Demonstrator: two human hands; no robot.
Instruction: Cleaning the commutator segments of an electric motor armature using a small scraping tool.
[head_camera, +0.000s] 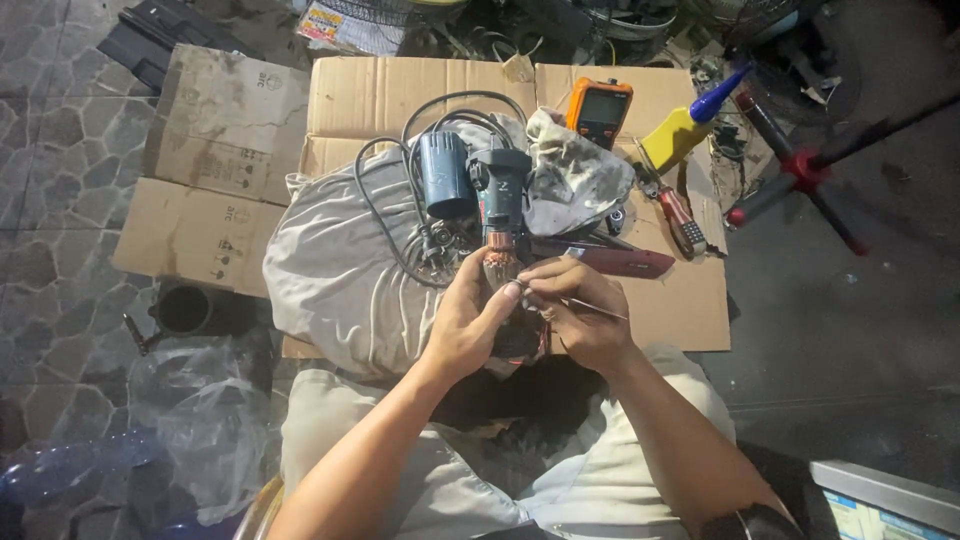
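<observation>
Left hand (468, 322) clasped round motor rotor (500, 262), right hand (582, 312) pinching thin probe (598, 309), near cardboard (690, 310) front edge.

Bare forearms, no sleeves, light beige trousers, dark band at the right wrist

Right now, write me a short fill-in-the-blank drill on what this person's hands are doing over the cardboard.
1. The left hand grips a motor armature with ____-coloured windings.
2. The right hand holds a thin metal ____ against it.
3. The orange multimeter lies on the ____ sheet.
4. The blue power-tool housing rests on a grey ____.

Missing words: copper; pick; cardboard; cloth
</observation>
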